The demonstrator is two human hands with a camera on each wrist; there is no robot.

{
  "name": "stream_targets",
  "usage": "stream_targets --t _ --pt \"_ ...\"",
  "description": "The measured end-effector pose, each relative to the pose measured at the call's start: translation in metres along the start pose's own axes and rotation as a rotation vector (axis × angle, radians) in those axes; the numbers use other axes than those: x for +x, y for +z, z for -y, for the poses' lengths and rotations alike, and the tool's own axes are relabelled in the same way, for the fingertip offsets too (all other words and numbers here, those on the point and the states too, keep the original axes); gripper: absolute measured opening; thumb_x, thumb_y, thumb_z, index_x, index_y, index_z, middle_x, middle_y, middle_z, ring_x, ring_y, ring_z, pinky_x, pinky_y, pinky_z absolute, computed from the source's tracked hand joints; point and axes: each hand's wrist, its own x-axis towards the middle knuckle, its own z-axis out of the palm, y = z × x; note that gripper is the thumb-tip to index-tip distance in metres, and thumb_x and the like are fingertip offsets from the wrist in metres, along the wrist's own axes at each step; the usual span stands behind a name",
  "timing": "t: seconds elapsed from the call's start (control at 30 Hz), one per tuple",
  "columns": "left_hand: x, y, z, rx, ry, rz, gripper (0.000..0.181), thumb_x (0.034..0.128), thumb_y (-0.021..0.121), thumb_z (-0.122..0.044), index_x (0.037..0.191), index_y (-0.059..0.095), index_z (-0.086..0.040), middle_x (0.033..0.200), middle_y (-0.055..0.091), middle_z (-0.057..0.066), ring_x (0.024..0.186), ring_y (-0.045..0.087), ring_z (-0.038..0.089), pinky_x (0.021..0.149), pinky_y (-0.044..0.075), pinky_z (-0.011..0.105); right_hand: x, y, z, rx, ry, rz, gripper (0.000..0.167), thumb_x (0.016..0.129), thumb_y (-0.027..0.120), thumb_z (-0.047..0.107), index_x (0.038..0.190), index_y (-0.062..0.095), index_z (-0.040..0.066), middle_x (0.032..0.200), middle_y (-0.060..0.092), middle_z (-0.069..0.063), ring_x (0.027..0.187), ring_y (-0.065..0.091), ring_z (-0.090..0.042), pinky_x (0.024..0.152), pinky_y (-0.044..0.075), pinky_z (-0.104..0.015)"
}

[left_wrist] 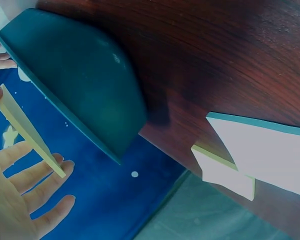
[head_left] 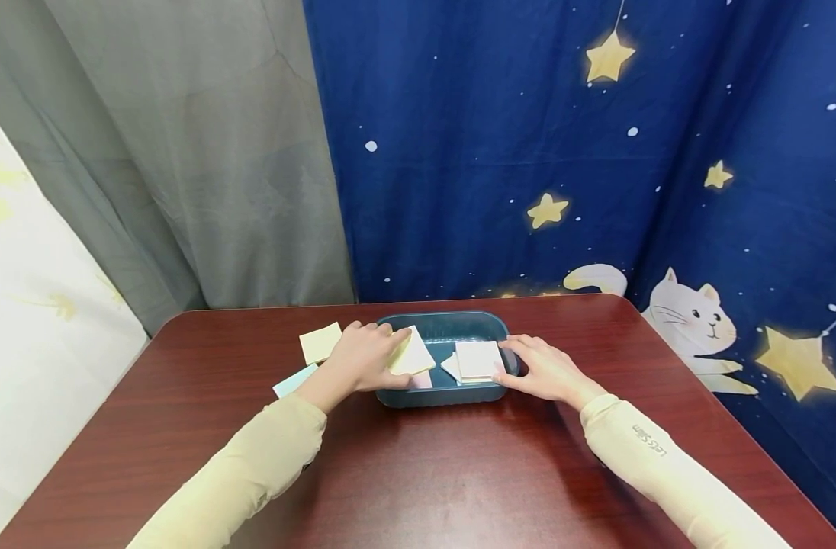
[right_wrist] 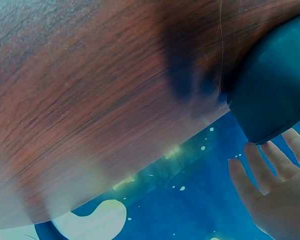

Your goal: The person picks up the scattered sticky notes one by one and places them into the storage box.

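A yellow-edged sticky note pad (head_left: 413,355) is in my left hand (head_left: 363,357), tilted above the left end of a dark teal bin (head_left: 432,398). In the left wrist view the pad (left_wrist: 32,132) lies between thumb and fingers. My right hand (head_left: 543,367) is at the bin's right end, its thumb and index finger spread at the edge of a white sticky note pad (head_left: 478,360). The right wrist view shows its fingers straight by the bin's rim (right_wrist: 277,137). More pale pads lie under the white one, and a pinkish pad (head_left: 422,380) lies partly beneath the held pad.
Left of the bin, a yellow note pad (head_left: 320,343) and a light blue note pad (head_left: 294,380) lie on the dark red wooden table (head_left: 432,473). My left forearm partly covers the blue one. Grey and blue curtains (head_left: 459,152) hang behind the table's far edge.
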Motion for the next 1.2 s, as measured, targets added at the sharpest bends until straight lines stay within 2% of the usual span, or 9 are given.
stream_targets --t 0.6,0.9,1.2 --pt "0.014 0.016 0.000 -0.043 0.035 0.071 0.072 0.0688 0.053 -0.063 0.126 0.049 -0.018 0.090 0.057 0.005 0.075 0.051 0.018 0.061 0.037 0.033 0.000 0.002 -0.001 0.010 0.004 -0.003 0.071 0.076 0.052 0.062 0.124 0.052 0.009 0.124 0.047 -0.011 0.113 0.042 -0.027 0.086 0.036 -0.049" --pt "0.021 0.030 0.004 -0.005 0.078 0.132 0.070 0.0679 0.054 -0.062 0.125 0.049 -0.022 0.091 0.056 0.000 0.078 0.053 0.014 0.068 0.038 0.034 0.000 0.003 -0.001 0.011 0.007 -0.008 0.069 0.075 0.054 0.060 0.123 0.052 0.010 0.124 0.047 -0.010 0.112 0.042 -0.027 0.086 0.037 -0.049" --pt "0.028 0.034 0.007 -0.027 0.129 0.178 0.066 0.0663 0.061 -0.058 0.119 0.052 -0.021 0.085 0.057 -0.001 0.074 0.054 0.015 0.072 0.038 0.036 -0.001 0.004 -0.001 -0.002 -0.009 -0.026 0.067 0.076 0.054 0.059 0.122 0.053 0.009 0.124 0.047 -0.010 0.112 0.043 -0.027 0.085 0.037 -0.048"
